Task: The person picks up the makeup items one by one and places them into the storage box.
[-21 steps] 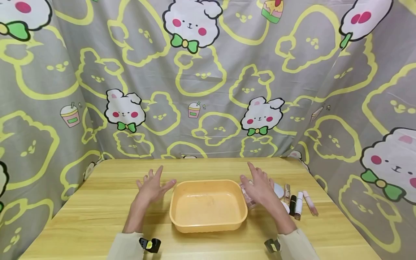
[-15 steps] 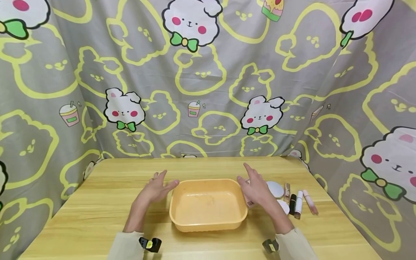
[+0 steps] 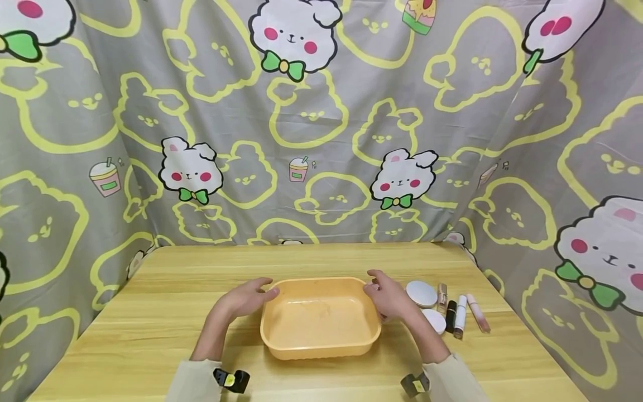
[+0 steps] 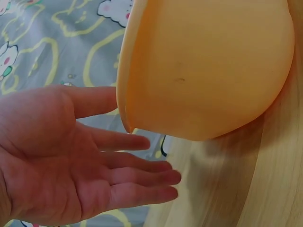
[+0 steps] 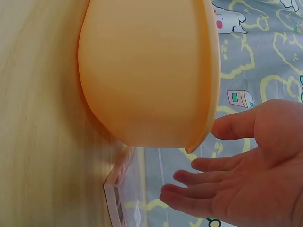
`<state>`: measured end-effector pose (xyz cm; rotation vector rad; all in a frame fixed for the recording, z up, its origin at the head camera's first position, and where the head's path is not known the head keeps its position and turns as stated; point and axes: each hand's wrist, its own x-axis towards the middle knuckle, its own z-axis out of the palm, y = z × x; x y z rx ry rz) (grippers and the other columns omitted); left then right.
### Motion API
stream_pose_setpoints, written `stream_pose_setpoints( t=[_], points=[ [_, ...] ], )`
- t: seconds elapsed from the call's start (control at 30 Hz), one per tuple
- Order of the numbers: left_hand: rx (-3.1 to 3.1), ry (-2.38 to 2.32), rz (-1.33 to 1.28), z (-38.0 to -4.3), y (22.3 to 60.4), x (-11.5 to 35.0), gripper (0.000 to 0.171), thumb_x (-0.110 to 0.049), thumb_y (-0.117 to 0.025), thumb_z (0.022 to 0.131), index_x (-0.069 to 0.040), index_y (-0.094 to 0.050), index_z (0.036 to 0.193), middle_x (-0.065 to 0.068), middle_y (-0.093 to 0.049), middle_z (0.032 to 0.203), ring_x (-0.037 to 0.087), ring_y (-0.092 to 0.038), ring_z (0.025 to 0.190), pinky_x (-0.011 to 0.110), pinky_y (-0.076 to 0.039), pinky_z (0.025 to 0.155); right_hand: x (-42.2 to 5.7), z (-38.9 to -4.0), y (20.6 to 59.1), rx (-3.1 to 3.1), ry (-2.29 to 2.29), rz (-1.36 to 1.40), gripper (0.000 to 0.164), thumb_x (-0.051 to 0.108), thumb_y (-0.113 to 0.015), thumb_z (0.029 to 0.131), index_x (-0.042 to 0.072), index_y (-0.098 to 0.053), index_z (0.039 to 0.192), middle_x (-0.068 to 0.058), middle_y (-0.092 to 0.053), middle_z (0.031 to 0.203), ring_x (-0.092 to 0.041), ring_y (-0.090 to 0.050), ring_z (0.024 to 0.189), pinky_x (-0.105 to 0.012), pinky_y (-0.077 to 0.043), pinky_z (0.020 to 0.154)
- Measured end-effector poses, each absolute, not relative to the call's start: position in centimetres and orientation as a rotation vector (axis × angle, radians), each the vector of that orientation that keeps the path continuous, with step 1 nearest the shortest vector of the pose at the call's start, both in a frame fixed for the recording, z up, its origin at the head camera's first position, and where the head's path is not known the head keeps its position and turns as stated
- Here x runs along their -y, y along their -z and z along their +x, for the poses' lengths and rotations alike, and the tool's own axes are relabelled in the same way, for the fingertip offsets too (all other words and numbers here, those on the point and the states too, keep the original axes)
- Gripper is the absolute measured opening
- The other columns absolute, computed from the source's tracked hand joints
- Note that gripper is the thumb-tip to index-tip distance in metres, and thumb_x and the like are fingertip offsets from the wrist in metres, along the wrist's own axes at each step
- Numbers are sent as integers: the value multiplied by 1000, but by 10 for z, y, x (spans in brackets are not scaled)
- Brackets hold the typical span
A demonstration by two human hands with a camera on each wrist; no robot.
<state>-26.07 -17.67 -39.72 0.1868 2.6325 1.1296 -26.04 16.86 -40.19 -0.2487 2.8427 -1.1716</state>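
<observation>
A yellow-orange plastic basin (image 3: 321,353) sits on the wooden table, with nothing inside. My left hand (image 3: 246,298) is at its left end, thumb right at the rim and the other fingers straight beside the outer wall. At the right end is my right hand (image 3: 389,296), its thumb also at the rim. In the left wrist view my left hand (image 4: 71,161) shows relaxed, extended fingers below the rim of the basin (image 4: 208,71). Likewise, the right wrist view has my right hand (image 5: 246,175) with fingers extended close to the basin (image 5: 147,71).
A pink palette (image 5: 113,198) stands by the basin's right end, mostly hidden in the head view. Right of my right hand lie two round white compacts (image 3: 422,293), a gold-capped tube (image 3: 442,297), a black tube (image 3: 451,316), a white tube (image 3: 460,317) and a pink tube (image 3: 478,314).
Both hands have come down and inward to the basin's two ends, thumbs reaching the rim. The compacts, earlier partly covered by the right hand, now show. The basin stays in place.
</observation>
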Motion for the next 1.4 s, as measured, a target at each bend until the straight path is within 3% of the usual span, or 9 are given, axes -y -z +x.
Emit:
stream_pose_setpoints(
  t=[0.2, 0.33, 0.47, 0.6, 0.8, 1.07, 1.4],
  points=[
    [-2571, -1201, 163, -261, 400, 176, 53, -24, -53, 105, 6, -44, 148, 29, -50, 146, 44, -54, 130, 52, -54, 98, -168, -261, 404, -2793, 1200, -267, 44, 18, -55, 104, -3, -52, 142, -25, -62, 134, -42, -59, 125, -54, -52, 99],
    [-2533, -1229, 138, -263, 403, 177, 42, -17, -53, 105, 11, -54, 136, 23, -63, 128, 34, -66, 112, 45, -60, 86, -168, -263, 404, -2811, 1189, -294, 34, 10, -57, 99, -8, -62, 129, -24, -66, 124, -39, -63, 118, -52, -52, 99],
    [-2501, -1227, 131, -264, 404, 177, 34, -14, -51, 105, 11, -62, 124, 14, -69, 107, 28, -70, 99, 43, -61, 82, -171, -264, 404, -2814, 1171, -320, 21, 3, -57, 96, -4, -73, 107, -15, -67, 108, -25, -66, 91, -39, -56, 79],
    [-2491, -1241, 126, -264, 404, 176, 34, -13, -49, 105, 12, -63, 124, 15, -70, 104, 28, -71, 94, 42, -62, 79, -173, -264, 404, -2811, 1173, -337, 20, 0, -56, 94, 4, -75, 93, -9, -64, 100, -14, -57, 72, -27, -46, 65],
    [-2510, -1287, 113, -265, 406, 176, 34, -11, -47, 105, 12, -64, 124, 16, -70, 104, 26, -71, 93, 41, -62, 78, -170, -266, 408, -2835, 1173, -298, 19, 3, -59, 94, 1, -77, 101, -11, -65, 110, -16, -58, 86, -27, -49, 71],
    [-2502, -1377, 104, -269, 412, 177, 34, -11, -44, 106, 12, -64, 123, 16, -70, 98, 24, -71, 85, 39, -61, 73, -170, -268, 412, -2856, 1179, -244, 21, 7, -60, 97, -4, -74, 108, -12, -65, 108, -23, -61, 97, -40, -54, 83],
    [-2447, -1464, 96, -273, 417, 177, 37, -14, -42, 107, 13, -61, 125, 19, -67, 95, 23, -69, 83, 38, -61, 72, -169, -269, 415, -2839, 1237, -202, 23, 7, -59, 97, -6, -71, 111, -13, -68, 103, -18, -65, 81, -34, -56, 72]
  ],
)
